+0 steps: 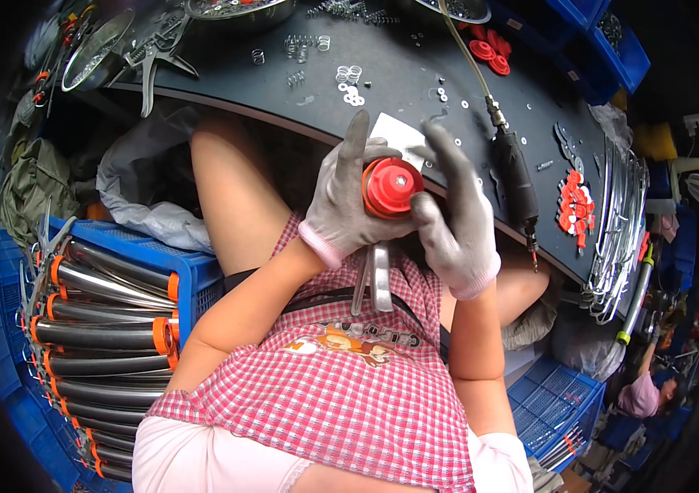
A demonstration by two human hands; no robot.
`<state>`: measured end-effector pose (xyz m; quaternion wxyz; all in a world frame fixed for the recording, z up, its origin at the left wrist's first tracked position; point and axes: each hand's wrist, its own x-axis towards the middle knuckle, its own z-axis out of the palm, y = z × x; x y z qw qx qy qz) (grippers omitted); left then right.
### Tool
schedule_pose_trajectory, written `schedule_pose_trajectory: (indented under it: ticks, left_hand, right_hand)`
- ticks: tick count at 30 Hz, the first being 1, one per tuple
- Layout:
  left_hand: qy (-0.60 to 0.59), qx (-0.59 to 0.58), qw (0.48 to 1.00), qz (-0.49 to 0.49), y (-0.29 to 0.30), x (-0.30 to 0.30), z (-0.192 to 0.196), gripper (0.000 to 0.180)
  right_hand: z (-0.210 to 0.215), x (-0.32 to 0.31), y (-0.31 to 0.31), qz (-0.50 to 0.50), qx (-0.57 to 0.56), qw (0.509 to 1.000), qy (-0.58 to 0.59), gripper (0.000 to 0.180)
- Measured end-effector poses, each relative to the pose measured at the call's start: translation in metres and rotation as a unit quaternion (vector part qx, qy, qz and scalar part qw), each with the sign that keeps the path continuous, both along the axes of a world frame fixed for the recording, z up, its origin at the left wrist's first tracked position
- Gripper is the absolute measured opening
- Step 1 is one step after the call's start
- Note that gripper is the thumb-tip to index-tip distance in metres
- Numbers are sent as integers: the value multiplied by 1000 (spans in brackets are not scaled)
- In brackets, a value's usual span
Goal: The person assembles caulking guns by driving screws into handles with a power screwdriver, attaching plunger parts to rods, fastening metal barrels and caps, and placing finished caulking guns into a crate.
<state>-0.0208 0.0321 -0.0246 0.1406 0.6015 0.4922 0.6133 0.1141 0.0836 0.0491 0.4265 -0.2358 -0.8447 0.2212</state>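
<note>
My left hand [349,193], in a grey-and-white glove, is wrapped round a part with a round red cap [392,187]. The cap faces up and has a small metal piece at its centre. Silver lever-like handles [380,279] show below that hand, over my lap; how they join the red-capped part is hidden. My right hand [458,218], gloved too, is just right of the cap with fingers apart and slightly blurred. Its thumb is beside the cap's edge; whether they touch, I cannot tell. Behind my hands, a white sheet [399,135] lies at the table edge.
On the dark table [234,86] are springs [304,43], white washers [351,95] and red caps [489,51]. A black power driver [516,177] hangs at right, near red parts [575,205] and metal rods [616,222]. A blue crate [201,275] holds orange-ended tubes at left.
</note>
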Motion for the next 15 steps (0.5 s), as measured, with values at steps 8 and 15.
schedule_pose_trajectory:
  ticks: [8,15]
  left_hand:
    - [117,51,985,114,1,-3,-8,120]
    - [67,79,992,65,-48,-21,33,85]
  right_hand:
    - [21,-13,-14,-21,55,965,-255,47]
    - [45,-1,-10,61,45,961,-265,32]
